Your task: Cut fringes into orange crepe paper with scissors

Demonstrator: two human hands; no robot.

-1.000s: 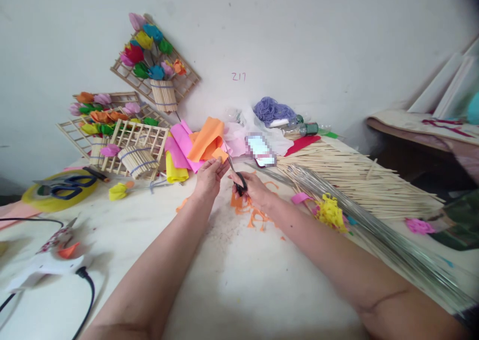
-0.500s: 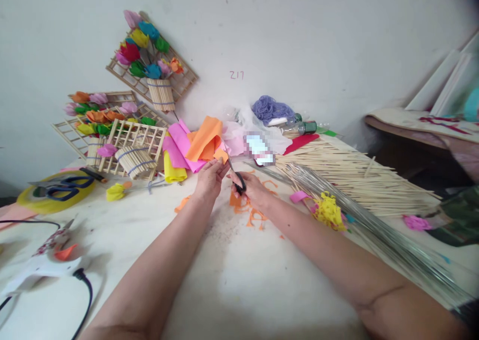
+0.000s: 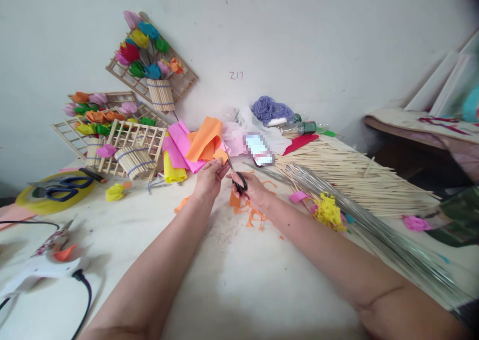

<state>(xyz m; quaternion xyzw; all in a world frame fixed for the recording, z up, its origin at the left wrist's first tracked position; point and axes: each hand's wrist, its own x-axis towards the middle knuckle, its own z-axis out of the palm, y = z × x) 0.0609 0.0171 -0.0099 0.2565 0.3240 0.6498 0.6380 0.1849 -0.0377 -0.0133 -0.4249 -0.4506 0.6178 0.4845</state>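
Note:
Between its fingertips my left hand (image 3: 210,178) pinches a small piece of orange paper (image 3: 220,156). My right hand (image 3: 251,189) grips black-handled scissors (image 3: 241,182), whose blades point up and away, right beside the orange piece. Whether the blades touch the paper is too fine to tell. Below my hands lie orange paper scraps (image 3: 256,219), some of them thin curled strips. Behind them is a folded orange sheet (image 3: 207,139), resting on pink sheets (image 3: 181,145) and a yellow roll (image 3: 174,169).
Stick trellises with paper flowers (image 3: 142,55) lean at the back left. Blue-handled scissors (image 3: 69,187) rest on yellow tape (image 3: 26,200). A glue gun (image 3: 52,242) and power strip (image 3: 41,272) lie front left. Wires (image 3: 337,200), wooden sticks (image 3: 355,172) and a phone (image 3: 259,149) occupy the right.
The scissors in my right hand have tilted and shifted very slightly. My left hand keeps its hold on the orange piece, almost unmoved.

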